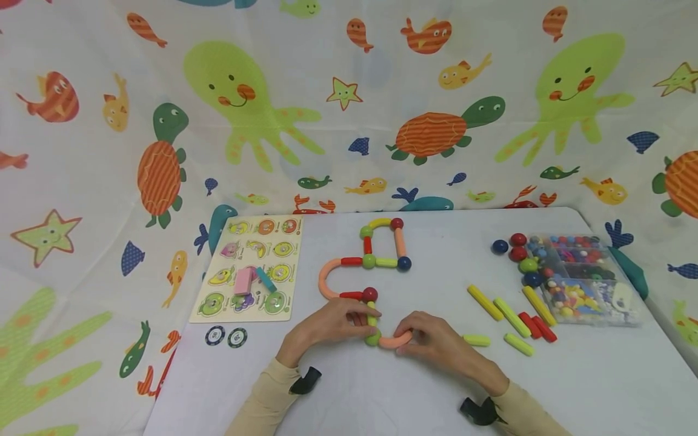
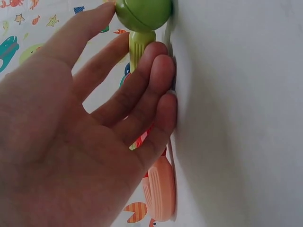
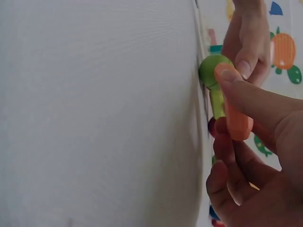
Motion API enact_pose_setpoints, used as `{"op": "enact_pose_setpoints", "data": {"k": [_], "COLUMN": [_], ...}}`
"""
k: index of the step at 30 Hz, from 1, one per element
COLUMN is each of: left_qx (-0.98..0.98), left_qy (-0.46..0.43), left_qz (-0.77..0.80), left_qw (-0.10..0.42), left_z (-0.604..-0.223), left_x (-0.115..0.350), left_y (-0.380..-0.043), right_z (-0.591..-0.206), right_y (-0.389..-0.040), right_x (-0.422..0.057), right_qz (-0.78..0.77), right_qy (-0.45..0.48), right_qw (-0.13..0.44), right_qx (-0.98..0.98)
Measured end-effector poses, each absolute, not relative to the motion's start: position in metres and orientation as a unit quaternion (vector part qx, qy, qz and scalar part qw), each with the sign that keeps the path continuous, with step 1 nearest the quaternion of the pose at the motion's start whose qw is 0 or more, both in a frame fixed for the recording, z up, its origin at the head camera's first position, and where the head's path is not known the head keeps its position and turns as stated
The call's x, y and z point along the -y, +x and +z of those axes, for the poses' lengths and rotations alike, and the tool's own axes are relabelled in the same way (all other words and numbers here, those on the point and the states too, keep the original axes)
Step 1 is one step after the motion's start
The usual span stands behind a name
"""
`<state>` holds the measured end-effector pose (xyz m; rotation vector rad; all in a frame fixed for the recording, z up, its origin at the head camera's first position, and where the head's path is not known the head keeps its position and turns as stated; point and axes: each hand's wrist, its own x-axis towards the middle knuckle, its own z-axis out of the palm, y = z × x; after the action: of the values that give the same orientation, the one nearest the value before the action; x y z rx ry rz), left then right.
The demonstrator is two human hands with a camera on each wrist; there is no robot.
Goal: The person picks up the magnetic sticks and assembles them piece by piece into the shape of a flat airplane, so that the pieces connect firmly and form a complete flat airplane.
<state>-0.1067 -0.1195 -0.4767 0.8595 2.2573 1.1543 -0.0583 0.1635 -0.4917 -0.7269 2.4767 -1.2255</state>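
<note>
On the white table lies a winding chain of magnetic sticks and balls. Its near end has a yellow-green stick (image 1: 372,307) running from a dark red ball (image 1: 369,294) to a green ball (image 1: 373,339). My left hand (image 1: 332,321) holds this end, its thumb against the green ball and its fingers about the stick. A curved peach stick (image 1: 389,343) reaches right from the green ball. My right hand (image 1: 436,342) pinches its free end between thumb and fingers. In the right wrist view the curved stick (image 3: 238,120) overlaps the green ball (image 3: 213,71).
Right of the hands lie several loose yellow, lime and red sticks (image 1: 485,303). Behind them, balls (image 1: 518,254) sit beside a clear divided bead box (image 1: 627,315). A fruit puzzle board (image 1: 218,275) with pink and teal blocks and two round tokens (image 1: 237,337) lie left.
</note>
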Motion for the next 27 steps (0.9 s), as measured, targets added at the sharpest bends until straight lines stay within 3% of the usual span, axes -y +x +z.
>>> {"op": "enact_pose_setpoints", "data": {"k": [10,18,27], "left_qx": [-0.826,-0.829,-0.827], "left_qy": [0.322,0.333,0.336], "left_qz": [0.404,0.408,0.423], "left_qw": [0.225,0.187,0.158], "left_z": [-0.476,-0.469,-0.462], "left_x": [0.118,0.115,0.107], "left_y": [-0.108,-0.107,-0.1], "right_z": [-0.492,-0.489,-0.478], "right_y": [-0.055,-0.056,-0.079], "right_x": [-0.161,-0.168,-0.214], "right_qz": [-0.371,-0.385,-0.433], "right_qy": [-0.258,-0.248,-0.148], "right_qw": [0.124,0.11,-0.028], "right_qx": [-0.883,-0.882,-0.889]}}
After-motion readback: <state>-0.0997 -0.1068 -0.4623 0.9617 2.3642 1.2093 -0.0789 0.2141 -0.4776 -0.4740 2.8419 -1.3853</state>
